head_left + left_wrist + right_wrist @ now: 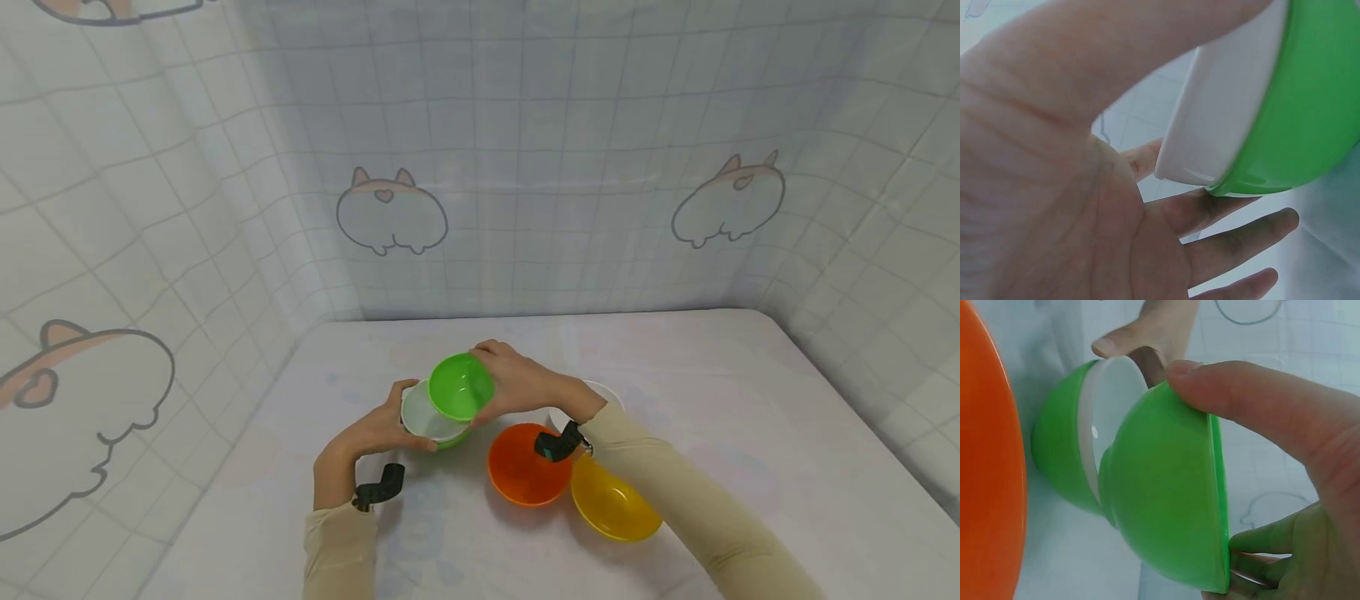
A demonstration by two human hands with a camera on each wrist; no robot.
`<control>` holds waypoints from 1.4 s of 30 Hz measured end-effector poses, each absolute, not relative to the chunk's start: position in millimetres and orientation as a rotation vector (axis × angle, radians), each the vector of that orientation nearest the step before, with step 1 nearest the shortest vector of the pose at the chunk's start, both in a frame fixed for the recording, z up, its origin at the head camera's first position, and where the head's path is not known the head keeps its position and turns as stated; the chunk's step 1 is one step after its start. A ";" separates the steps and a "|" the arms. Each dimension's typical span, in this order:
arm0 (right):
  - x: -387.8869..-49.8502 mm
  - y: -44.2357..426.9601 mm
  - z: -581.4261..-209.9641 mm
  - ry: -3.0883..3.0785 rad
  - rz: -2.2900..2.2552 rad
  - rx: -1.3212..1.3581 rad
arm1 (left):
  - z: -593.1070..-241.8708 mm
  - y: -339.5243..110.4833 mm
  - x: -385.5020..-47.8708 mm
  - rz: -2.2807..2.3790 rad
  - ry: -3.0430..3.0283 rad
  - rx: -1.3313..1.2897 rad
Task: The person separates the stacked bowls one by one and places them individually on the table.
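My right hand pinches a small green bowl by its rim, thumb on one side and fingers on the other. This bowl tilts over a white bowl, its base at the white bowl's mouth. Nested beneath the white bowl is another green bowl, standing on the table. With thumb and fingers spread round its rim, my left hand holds the white bowl; some of the fingers stand apart from it in the left wrist view.
An orange bowl stands just right of the nested bowls. A yellow bowl sits by it, partly under the right forearm. Behind that arm is another white bowl. Patterned sheeting walls the table at the back and sides.
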State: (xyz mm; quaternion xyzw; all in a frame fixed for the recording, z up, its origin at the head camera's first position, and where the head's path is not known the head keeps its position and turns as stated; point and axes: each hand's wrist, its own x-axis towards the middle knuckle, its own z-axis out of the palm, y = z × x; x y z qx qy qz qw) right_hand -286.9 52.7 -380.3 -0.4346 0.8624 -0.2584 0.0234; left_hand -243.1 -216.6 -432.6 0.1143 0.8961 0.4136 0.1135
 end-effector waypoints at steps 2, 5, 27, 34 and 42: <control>-286.8 60.2 -378.9 2.683 -0.810 -1.322 | -433.2 -216.2 -243.2 1.215 2.626 0.333; -286.1 70.8 -377.1 2.698 -0.834 -1.292 | -433.6 -215.8 -243.3 1.206 2.636 0.335; -277.5 128.5 -385.8 2.760 -0.831 -1.150 | -432.6 -214.5 -243.7 1.220 2.630 0.340; -271.5 150.8 -390.7 2.798 -0.875 -1.042 | -433.8 -215.2 -243.0 1.211 2.625 0.325; -262.2 172.8 -392.5 2.862 -0.867 -0.980 | -434.4 -216.9 -243.0 1.203 2.632 0.325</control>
